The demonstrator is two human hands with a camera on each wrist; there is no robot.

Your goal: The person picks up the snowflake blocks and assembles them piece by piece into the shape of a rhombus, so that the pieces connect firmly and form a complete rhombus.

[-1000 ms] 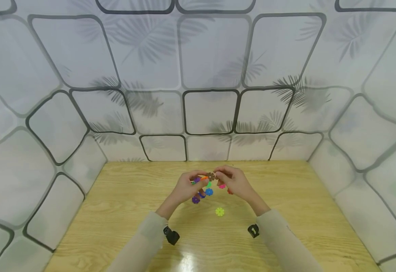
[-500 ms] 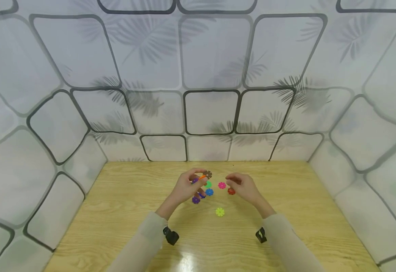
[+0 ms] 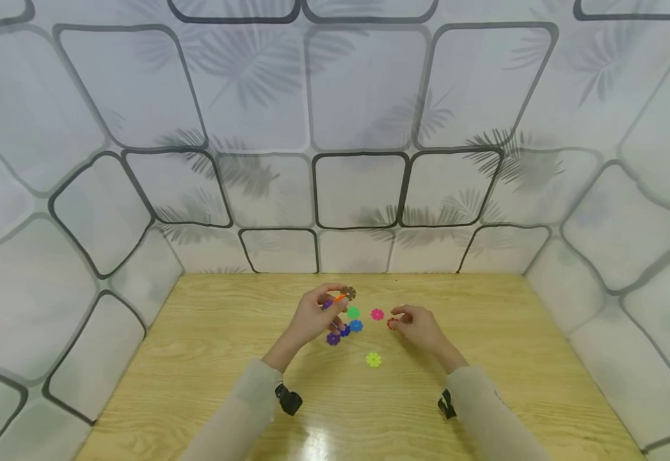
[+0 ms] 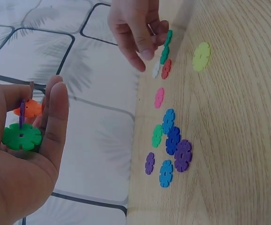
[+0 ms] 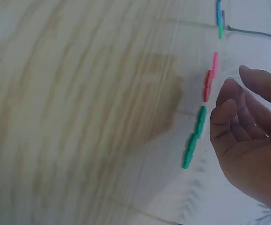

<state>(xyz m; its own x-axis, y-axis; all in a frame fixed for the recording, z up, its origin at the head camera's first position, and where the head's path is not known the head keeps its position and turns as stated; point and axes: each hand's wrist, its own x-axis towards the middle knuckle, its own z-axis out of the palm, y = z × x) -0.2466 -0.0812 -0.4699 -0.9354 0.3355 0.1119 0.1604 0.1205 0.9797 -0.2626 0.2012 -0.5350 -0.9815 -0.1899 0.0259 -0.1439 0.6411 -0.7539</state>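
In the head view my left hand (image 3: 311, 317) holds a joined chain of notched plastic snowflake discs above the tabletop. A brown disc (image 3: 349, 292) sits at its far end. The left wrist view shows the chain's green disc (image 4: 22, 137), purple disc (image 4: 22, 115) and orange disc (image 4: 31, 108) between thumb and fingers. My right hand (image 3: 420, 328) is low over the table, fingers loosely bent, nothing visible between them. Its fingertips are close to a red disc (image 3: 391, 324). Whether they touch it I cannot tell. Two green discs (image 5: 194, 137) lie by that hand in the right wrist view.
Loose discs lie on the wooden table (image 3: 242, 384): pink (image 3: 377, 314), yellow (image 3: 374, 360), light green (image 3: 354, 312), light blue (image 3: 356, 326) and several blue and purple ones. A white disc (image 4: 156, 70) lies beside the red one. A patterned wall covering (image 3: 277, 250) encloses the table's back and sides.
My right hand has left the brown disc at the chain and moved right and down to the red disc. The left hand keeps its hold, shifting slightly.
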